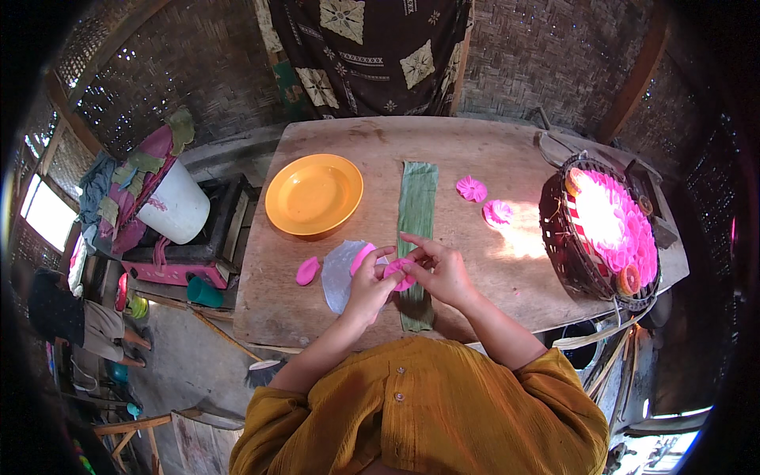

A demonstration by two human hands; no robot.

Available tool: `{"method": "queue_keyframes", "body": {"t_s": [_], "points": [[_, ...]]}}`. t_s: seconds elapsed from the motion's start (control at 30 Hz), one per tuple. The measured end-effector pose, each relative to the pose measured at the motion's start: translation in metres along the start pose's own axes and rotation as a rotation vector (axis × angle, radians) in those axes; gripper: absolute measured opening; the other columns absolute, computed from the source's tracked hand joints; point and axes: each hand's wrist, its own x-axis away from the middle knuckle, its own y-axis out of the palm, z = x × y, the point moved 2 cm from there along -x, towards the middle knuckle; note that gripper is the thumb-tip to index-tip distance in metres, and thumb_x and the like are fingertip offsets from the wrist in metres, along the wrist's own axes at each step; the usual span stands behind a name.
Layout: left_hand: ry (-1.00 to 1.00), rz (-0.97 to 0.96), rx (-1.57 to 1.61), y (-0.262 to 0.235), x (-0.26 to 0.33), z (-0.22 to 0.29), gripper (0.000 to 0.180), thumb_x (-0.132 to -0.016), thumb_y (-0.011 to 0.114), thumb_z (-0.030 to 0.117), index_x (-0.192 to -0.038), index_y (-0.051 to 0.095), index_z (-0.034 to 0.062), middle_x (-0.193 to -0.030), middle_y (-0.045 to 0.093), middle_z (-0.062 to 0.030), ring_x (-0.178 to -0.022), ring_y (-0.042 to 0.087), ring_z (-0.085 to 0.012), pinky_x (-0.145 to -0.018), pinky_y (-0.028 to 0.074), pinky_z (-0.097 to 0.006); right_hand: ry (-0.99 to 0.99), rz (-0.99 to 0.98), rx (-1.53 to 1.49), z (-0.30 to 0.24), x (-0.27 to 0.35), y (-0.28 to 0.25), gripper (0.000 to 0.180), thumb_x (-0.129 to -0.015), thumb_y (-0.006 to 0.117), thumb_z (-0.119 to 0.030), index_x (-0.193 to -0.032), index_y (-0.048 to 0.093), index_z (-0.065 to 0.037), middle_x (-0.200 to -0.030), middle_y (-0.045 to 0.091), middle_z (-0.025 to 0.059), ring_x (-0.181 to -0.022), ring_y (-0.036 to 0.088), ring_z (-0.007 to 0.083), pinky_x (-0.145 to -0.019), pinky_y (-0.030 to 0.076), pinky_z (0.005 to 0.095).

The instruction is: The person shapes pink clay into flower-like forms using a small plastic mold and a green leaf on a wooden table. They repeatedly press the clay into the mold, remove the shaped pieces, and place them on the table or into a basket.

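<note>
Both my hands meet over the near end of a long green leaf strip (416, 207) on the wooden table (491, 150). My left hand (370, 286) and my right hand (440, 269) together pinch a small pink dough piece (398, 273) between the fingertips. A second pink piece (362, 257) rests against my left fingers, over a clear plastic sheet (339, 273). Another pink lump (307, 271) lies left of the sheet.
An empty orange plate (313, 195) sits at the table's left. Two finished pink flower shapes (472, 188) (497, 212) lie right of the leaf. A dark woven basket (564, 237) full of pink flowers stands at the right edge. A white bucket (179, 207) stands left of the table.
</note>
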Motion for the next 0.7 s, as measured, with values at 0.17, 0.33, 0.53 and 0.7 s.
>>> {"method": "queue_keyframes", "body": {"t_s": [0.17, 0.33, 0.53, 0.7], "points": [[0.012, -0.036, -0.066, -0.002, 0.002, -0.004, 0.049, -0.082, 0.056, -0.004, -0.128, 0.038, -0.0013, -0.091, 0.064, -0.0118, -0.081, 0.063, -0.0160, -0.071, 0.051, -0.025, -0.031, 0.050, 0.072, 0.003, 0.001, 0.001, 0.045, -0.077, 0.064, -0.004, -0.121, 0.055, -0.005, -0.077, 0.066, 0.0094, -0.060, 0.061, 0.0132, -0.058, 0.050, 0.0274], [-0.164, 0.009, 0.246, -0.006, -0.001, -0.010, 0.038, -0.085, 0.052, -0.002, -0.122, 0.045, -0.0027, -0.102, 0.062, -0.0125, -0.090, 0.061, -0.0175, -0.075, 0.050, -0.027, -0.025, 0.103, 0.187, 0.008, 0.000, 0.002, 0.044, -0.077, 0.065, -0.008, -0.120, 0.057, -0.005, -0.096, 0.065, 0.0155, -0.071, 0.063, 0.0206, -0.066, 0.051, 0.0321], [-0.102, 0.209, 0.562, -0.014, -0.010, -0.009, 0.028, -0.088, 0.054, 0.018, -0.110, 0.053, 0.0005, -0.105, 0.060, -0.0090, -0.095, 0.059, -0.0185, -0.085, 0.047, -0.031, -0.260, 0.157, 0.530, 0.003, 0.006, 0.010, 0.041, -0.076, 0.064, -0.013, -0.116, 0.060, -0.006, -0.141, 0.030, 0.0205, -0.124, 0.031, 0.0449, -0.099, 0.032, 0.0483], [-0.118, 0.252, 0.637, -0.012, -0.011, -0.008, 0.037, -0.089, 0.053, 0.034, -0.107, 0.053, 0.0018, -0.107, 0.058, -0.0095, -0.099, 0.056, -0.0191, -0.086, 0.044, -0.032, -0.275, 0.096, 0.683, 0.000, 0.012, 0.026, 0.037, -0.079, 0.062, -0.022, -0.113, 0.062, -0.006, -0.146, 0.019, 0.0199, -0.129, 0.019, 0.0492, -0.099, 0.028, 0.0559]]}}
